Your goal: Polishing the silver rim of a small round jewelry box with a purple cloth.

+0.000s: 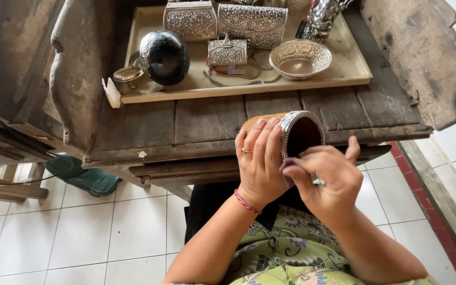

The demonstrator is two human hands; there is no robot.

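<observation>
— On the worn wooden bench [207, 124], what sits largest?

— At twelve o'clock a pale tray [350, 71] takes up the back, and on it two embossed silver clutch bags [253, 24] stand side by side, with a smaller silver purse [227, 51] just in front of them. At eleven o'clock on the tray lies a dark round vessel with a silver rim [164, 57], and at one o'clock an engraved silver bowl [300, 59]

— And the person's hands?

— Both are near the bench's front edge, at about six o'clock from the tray. The left hand [259, 158] wraps round a woven cylindrical container with a silver rim [296, 129], fingers clasped over its orange basketwork side; a ring shows on one finger and a pink bracelet at the wrist. The container lies tilted, its dark mouth facing the person

— The other?

— The right hand [325, 177], at four o'clock from the container, has its fingers pinched together on something small and dark at the rim; what it is cannot be told
</observation>
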